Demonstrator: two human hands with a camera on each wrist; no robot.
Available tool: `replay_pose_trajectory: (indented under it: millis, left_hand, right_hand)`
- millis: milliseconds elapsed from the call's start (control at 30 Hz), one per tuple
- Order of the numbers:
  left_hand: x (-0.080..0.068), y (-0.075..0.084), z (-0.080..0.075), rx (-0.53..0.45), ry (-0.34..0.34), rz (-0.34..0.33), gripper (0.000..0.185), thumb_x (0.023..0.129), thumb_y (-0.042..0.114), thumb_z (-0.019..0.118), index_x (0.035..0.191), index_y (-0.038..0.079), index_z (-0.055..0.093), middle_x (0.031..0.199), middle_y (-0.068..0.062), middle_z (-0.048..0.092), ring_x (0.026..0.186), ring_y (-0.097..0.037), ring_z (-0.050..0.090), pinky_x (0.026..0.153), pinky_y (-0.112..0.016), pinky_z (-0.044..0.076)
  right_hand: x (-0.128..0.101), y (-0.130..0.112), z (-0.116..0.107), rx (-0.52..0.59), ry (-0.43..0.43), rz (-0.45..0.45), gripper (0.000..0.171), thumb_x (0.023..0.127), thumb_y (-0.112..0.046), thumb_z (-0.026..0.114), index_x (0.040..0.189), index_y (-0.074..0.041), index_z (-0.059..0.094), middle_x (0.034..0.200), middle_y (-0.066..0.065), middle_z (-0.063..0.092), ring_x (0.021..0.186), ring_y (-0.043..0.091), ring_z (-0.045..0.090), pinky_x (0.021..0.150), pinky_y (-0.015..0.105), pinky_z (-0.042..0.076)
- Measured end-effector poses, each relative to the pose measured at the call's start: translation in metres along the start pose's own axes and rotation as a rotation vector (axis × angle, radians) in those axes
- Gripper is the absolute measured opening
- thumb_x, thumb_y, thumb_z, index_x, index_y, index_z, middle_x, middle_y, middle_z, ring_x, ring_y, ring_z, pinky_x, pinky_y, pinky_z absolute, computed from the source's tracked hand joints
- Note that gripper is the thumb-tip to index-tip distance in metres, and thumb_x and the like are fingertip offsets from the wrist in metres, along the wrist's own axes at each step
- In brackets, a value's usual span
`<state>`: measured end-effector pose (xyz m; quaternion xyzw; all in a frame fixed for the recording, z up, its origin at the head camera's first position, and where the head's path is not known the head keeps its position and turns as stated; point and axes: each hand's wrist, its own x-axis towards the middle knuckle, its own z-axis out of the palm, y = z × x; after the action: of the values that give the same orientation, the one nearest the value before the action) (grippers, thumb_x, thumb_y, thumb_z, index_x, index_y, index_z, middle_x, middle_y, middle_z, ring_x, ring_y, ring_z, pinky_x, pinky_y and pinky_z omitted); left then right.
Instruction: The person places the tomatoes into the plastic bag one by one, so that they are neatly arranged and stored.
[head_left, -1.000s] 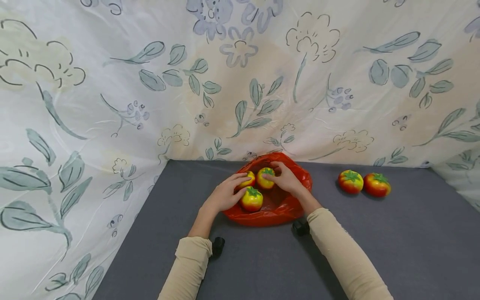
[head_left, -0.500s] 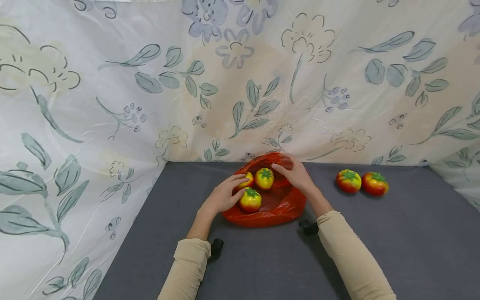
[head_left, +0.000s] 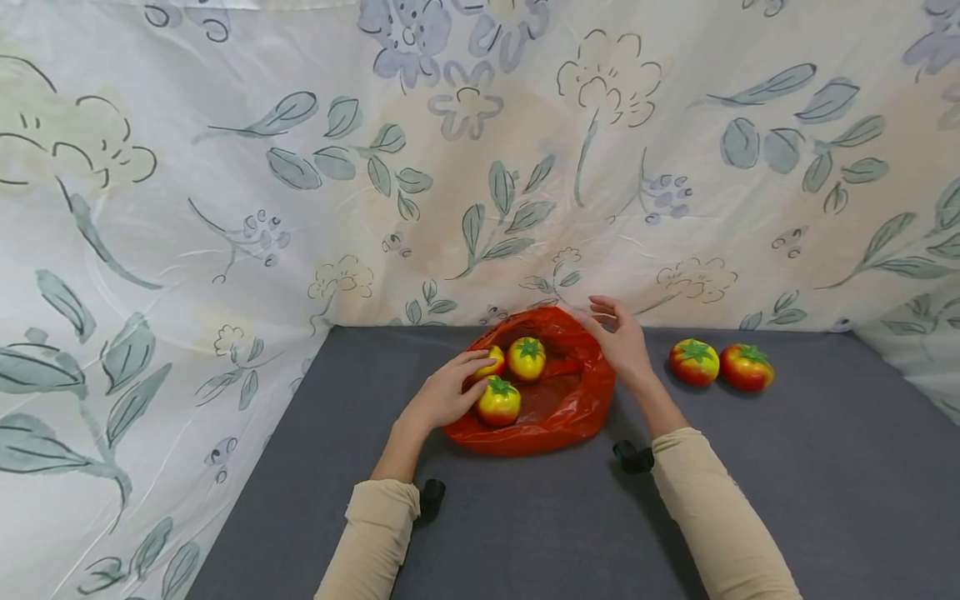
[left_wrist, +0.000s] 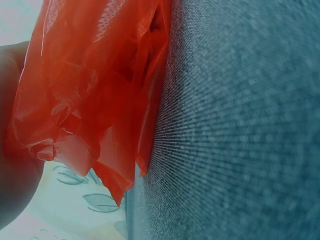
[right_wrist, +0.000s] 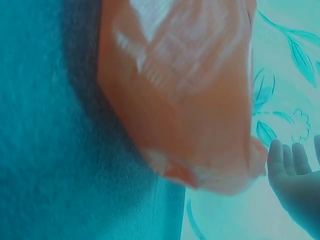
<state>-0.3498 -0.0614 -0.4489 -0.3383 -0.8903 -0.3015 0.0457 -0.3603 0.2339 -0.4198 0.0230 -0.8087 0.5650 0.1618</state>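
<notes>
With the left hand (head_left: 448, 392) pinching the near rim of the crinkly red plastic bag (head_left: 558, 408) at the tabletop's back edge and the right hand (head_left: 621, 342) spread free, the three yellow-red toy tomatoes (head_left: 499, 401) inside could roll out if that rim sags

- Tomatoes: five in all.
- Three tomatoes lie in the bag: one near (head_left: 499, 401), one far (head_left: 527, 357), one far left (head_left: 492, 361), partly hidden by fingers.
- Two tomatoes lie on the mat to the right of the bag, side by side: the left one (head_left: 694, 362) and the right one (head_left: 746, 367).
- Bags: one, red plastic (head_left: 566, 402).
- Hands: two, a left hand (head_left: 444, 395) and a right hand (head_left: 622, 342).
- Mats: one, grey (head_left: 825, 467).
- Floral cloths: one backdrop (head_left: 225, 167).
</notes>
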Motion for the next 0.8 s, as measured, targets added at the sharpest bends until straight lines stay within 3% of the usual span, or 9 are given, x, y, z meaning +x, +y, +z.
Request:
replay_pose_trajectory:
  millis: [233, 433, 800]
  left_hand:
    - [0.000, -0.001, 0.003, 0.005, -0.006, 0.008, 0.041, 0.095, 0.019, 0.059, 0.136, 0.013, 0.055, 0.144, -0.005, 0.044, 0.132, -0.026, 0.039, 0.105, -0.048, 0.034]
    - [0.001, -0.002, 0.004, 0.012, -0.001, 0.017, 0.041, 0.095, 0.018, 0.060, 0.135, 0.013, 0.056, 0.144, -0.005, 0.044, 0.132, -0.026, 0.039, 0.104, -0.048, 0.034]
    - [0.001, -0.001, 0.005, 0.020, -0.006, -0.005, 0.041, 0.094, 0.018, 0.061, 0.134, 0.015, 0.056, 0.143, -0.004, 0.044, 0.132, -0.025, 0.039, 0.105, -0.048, 0.033]
  right_hand:
    - [-0.002, 0.000, -0.017, 0.043, 0.073, -0.031, 0.052, 0.094, -0.027, 0.062, 0.137, -0.003, 0.045, 0.133, 0.020, 0.047, 0.121, 0.031, 0.046, 0.102, 0.048, 0.037]
    - [0.001, -0.001, -0.027, 0.035, 0.126, -0.031, 0.054, 0.093, -0.034, 0.062, 0.136, -0.005, 0.046, 0.132, 0.017, 0.048, 0.120, 0.029, 0.046, 0.100, 0.045, 0.040]
    - [0.000, 0.004, -0.040, 0.121, 0.182, 0.009, 0.055, 0.093, -0.028, 0.062, 0.140, -0.006, 0.043, 0.133, 0.018, 0.046, 0.116, 0.025, 0.049, 0.091, 0.026, 0.047]
